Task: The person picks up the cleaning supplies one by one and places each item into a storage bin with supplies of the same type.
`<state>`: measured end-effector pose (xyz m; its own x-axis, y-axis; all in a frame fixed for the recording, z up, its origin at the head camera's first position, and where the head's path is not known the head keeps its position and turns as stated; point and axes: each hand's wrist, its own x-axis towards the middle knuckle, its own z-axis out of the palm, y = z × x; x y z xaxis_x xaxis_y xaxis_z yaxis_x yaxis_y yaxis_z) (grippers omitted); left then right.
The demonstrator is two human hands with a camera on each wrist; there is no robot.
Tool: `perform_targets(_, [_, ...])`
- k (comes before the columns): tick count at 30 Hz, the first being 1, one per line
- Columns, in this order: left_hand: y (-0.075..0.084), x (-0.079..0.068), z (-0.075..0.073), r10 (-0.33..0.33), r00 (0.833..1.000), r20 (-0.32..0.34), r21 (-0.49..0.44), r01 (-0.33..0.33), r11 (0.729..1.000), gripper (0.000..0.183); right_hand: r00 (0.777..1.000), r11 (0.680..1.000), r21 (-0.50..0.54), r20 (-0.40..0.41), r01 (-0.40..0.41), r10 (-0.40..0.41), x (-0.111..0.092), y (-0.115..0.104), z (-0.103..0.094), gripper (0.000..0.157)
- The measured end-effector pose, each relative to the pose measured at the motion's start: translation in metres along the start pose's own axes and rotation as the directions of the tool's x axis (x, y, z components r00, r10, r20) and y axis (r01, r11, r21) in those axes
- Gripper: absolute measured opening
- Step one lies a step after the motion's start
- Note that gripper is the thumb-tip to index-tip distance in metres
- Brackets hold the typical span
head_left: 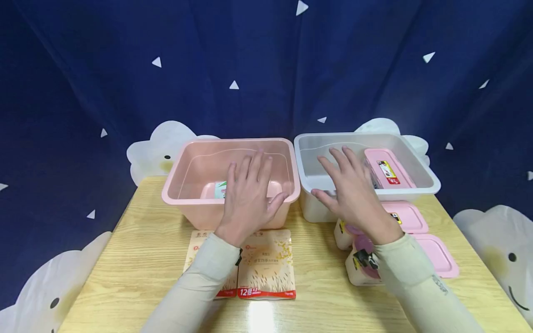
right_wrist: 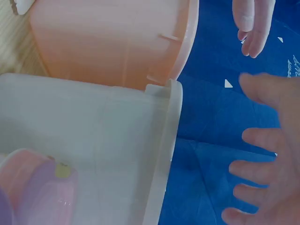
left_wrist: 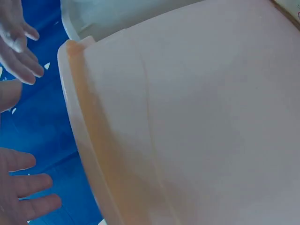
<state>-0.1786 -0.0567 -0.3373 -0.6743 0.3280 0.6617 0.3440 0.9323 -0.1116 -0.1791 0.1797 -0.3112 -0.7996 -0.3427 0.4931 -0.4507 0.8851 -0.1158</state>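
My left hand (head_left: 246,199) hangs with spread fingers over the front rim of the pink bin (head_left: 195,212), holding nothing. Inside that bin lies a white and green packet (head_left: 219,190), partly hidden behind the hand. My right hand (head_left: 355,194) is held likewise, fingers apart and nothing in it, over the front of the white bin (head_left: 316,208). A pink-lidded container (head_left: 385,167) with a yellow and red label sits at the right inside the white bin. Both wrist views show the fingers (right_wrist: 255,171) extended and apart from the bins.
Two beige packages (head_left: 266,263) with red bottom bands lie before the pink bin, partly under the left forearm. Several pink-lidded containers (head_left: 437,254) stand in front of the white bin, partly behind the right forearm. A dark blue curtain (head_left: 266,55) hangs behind the wooden table (head_left: 137,240).
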Motion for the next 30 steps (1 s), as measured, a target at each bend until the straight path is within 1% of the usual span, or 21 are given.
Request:
perform_targets(2, [0.000,0.000,-0.001,0.011,1.000,-0.021,-0.020,-0.011,1.000,0.076,0.999,0.998,0.050,-0.048,0.024,-0.022,0.001,0.000,-0.001,0.065])
perform_targets(5, [0.002,0.000,-0.004,0.035,0.999,-0.029,-0.039,-0.037,0.999,0.075,0.992,0.991,0.115,-0.114,0.065,-0.052,0.001,0.001,-0.002,0.057])
perform_targets(7, [0.003,-0.001,-0.007,0.064,0.998,-0.017,-0.046,-0.065,0.997,0.074,0.987,0.985,0.147,-0.146,0.089,-0.067,0.001,0.002,-0.002,0.055])
perform_targets(10, [0.002,-0.003,-0.011,0.108,0.994,0.000,-0.061,-0.108,0.992,0.073,0.984,0.978,0.181,-0.165,0.104,-0.074,0.001,0.003,-0.002,0.053])
perform_targets(12, [0.000,-0.004,-0.013,0.127,0.992,0.010,-0.071,-0.126,0.989,0.071,0.983,0.975,0.195,-0.168,0.106,-0.074,0.001,0.003,-0.001,0.053])
perform_targets(16, [-0.003,-0.005,-0.011,0.133,0.991,0.028,-0.110,-0.130,0.985,0.070,0.984,0.973,0.204,-0.165,0.104,-0.070,0.001,0.004,-0.001,0.053])
perform_targets(20, [-0.006,-0.005,-0.008,0.139,0.990,0.021,-0.164,-0.133,0.977,0.063,0.987,0.975,0.205,-0.151,0.083,-0.052,0.000,0.004,0.000,0.055])
perform_targets(23, [-0.008,-0.005,-0.005,0.127,0.992,0.001,-0.250,-0.122,0.961,0.055,0.989,0.978,0.198,-0.144,0.063,-0.034,0.001,0.005,0.001,0.058])
perform_targets(26, [-0.011,-0.005,-0.003,0.104,0.995,-0.006,-0.339,-0.100,0.936,0.052,0.990,0.981,0.189,-0.136,0.049,-0.024,0.001,0.005,0.001,0.060])
perform_targets(28, [-0.013,-0.005,-0.001,0.100,0.995,0.000,-0.381,-0.093,0.920,0.052,0.991,0.982,0.185,-0.129,0.041,-0.018,0.001,0.005,0.001,0.061])
perform_targets(30, [-0.014,-0.007,-0.001,0.103,0.994,0.020,-0.411,-0.086,0.907,0.053,0.993,0.982,0.186,-0.119,0.034,-0.012,0.001,0.005,0.001,0.061])
